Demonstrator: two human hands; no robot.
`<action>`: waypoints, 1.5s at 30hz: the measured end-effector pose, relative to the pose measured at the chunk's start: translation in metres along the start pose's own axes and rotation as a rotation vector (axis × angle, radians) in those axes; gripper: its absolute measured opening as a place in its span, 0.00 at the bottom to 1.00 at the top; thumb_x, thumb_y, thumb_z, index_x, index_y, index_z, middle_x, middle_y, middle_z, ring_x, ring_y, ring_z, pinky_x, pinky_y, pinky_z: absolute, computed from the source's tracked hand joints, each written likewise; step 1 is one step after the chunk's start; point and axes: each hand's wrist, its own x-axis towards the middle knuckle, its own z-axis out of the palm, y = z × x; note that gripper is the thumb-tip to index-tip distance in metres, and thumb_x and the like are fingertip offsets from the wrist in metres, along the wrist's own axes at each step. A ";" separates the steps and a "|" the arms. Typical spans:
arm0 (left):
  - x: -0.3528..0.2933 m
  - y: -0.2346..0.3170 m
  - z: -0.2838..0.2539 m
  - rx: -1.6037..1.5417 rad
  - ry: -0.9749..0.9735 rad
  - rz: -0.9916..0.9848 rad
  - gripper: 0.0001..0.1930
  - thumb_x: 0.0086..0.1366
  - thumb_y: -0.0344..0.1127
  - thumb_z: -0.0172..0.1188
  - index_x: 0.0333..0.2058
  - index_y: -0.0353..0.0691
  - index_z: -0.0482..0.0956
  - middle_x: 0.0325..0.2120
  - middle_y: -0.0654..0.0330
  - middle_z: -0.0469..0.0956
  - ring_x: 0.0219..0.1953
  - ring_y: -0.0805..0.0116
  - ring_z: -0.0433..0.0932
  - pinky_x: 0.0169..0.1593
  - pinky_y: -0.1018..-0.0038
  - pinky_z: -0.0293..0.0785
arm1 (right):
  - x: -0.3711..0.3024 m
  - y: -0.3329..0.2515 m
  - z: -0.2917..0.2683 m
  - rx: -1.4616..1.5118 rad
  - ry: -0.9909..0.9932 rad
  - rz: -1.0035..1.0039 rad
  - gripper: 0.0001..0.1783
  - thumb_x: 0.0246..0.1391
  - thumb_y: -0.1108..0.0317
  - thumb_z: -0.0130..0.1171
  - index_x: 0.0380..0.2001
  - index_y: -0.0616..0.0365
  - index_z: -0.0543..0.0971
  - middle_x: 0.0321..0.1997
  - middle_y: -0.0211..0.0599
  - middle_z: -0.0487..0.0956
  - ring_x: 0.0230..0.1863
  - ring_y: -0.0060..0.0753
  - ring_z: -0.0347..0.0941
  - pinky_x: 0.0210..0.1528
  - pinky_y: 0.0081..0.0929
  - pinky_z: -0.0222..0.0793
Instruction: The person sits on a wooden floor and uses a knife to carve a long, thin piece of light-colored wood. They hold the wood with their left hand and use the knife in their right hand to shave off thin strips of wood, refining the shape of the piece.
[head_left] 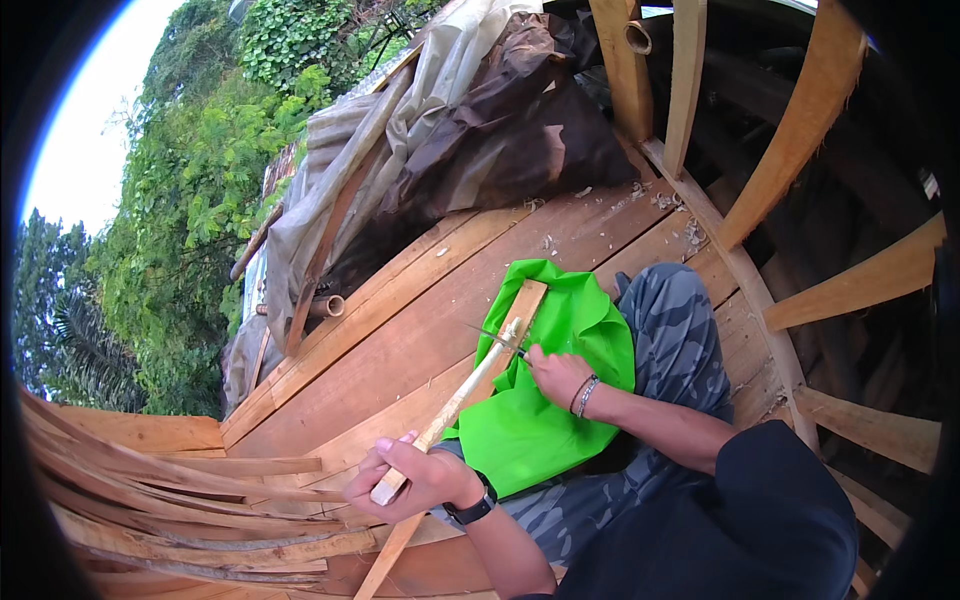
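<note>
My left hand (415, 477) is closed round the near end of a pale, partly shaved wooden stick (455, 400). The stick slants away to the upper right, over a flat wooden board (500, 362) that lies across my lap. In my right hand (560, 377) is a knife (497, 337); its thin blade crosses the stick near the far end, and most of the handle is hidden by my fingers. A bright green cloth (545, 440) is spread over my lap beneath the board and the stick.
Wooden planks (390, 340) with scattered shavings (690, 235) form the floor around me. Curved wooden ribs (795, 130) rise on the right. Long thin strips (200, 510) are stacked at the lower left. Tarps (480, 130) hang over the far side, with a bamboo pole (325, 307) poking out.
</note>
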 end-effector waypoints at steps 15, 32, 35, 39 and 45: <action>-0.002 0.001 0.012 -0.034 -0.016 -0.002 0.14 0.55 0.27 0.58 0.24 0.40 0.57 0.13 0.62 0.62 0.12 0.72 0.66 0.16 0.80 0.64 | 0.022 0.049 0.030 0.016 0.054 0.072 0.12 0.64 0.60 0.40 0.37 0.59 0.65 0.19 0.49 0.78 0.22 0.52 0.78 0.23 0.49 0.72; -0.009 0.012 0.009 -0.184 -0.113 -0.013 0.15 0.54 0.26 0.58 0.21 0.39 0.57 0.15 0.64 0.59 0.13 0.73 0.63 0.15 0.81 0.64 | 0.045 0.061 0.005 0.285 -0.248 0.045 0.22 0.64 0.52 0.43 0.31 0.65 0.69 0.19 0.48 0.76 0.18 0.45 0.75 0.26 0.44 0.73; -0.008 0.015 0.012 -0.163 -0.101 -0.004 0.15 0.54 0.26 0.58 0.21 0.40 0.57 0.16 0.63 0.59 0.14 0.74 0.61 0.15 0.80 0.64 | 0.052 0.063 -0.012 0.397 -0.386 0.106 0.25 0.64 0.50 0.44 0.28 0.64 0.69 0.17 0.43 0.72 0.16 0.37 0.72 0.23 0.39 0.70; -0.005 0.006 0.008 -0.147 -0.072 0.008 0.14 0.53 0.25 0.57 0.22 0.40 0.57 0.15 0.63 0.59 0.13 0.74 0.62 0.14 0.81 0.64 | 0.034 0.032 -0.026 0.335 0.023 -0.073 0.20 0.64 0.53 0.44 0.33 0.62 0.67 0.19 0.48 0.75 0.18 0.46 0.74 0.23 0.45 0.69; -0.009 0.012 0.011 -0.161 -0.107 -0.027 0.14 0.52 0.24 0.55 0.25 0.40 0.56 0.11 0.64 0.59 0.12 0.74 0.63 0.15 0.81 0.61 | 0.015 0.052 0.010 0.076 0.068 0.055 0.14 0.63 0.58 0.46 0.39 0.59 0.64 0.23 0.52 0.78 0.26 0.58 0.76 0.28 0.53 0.69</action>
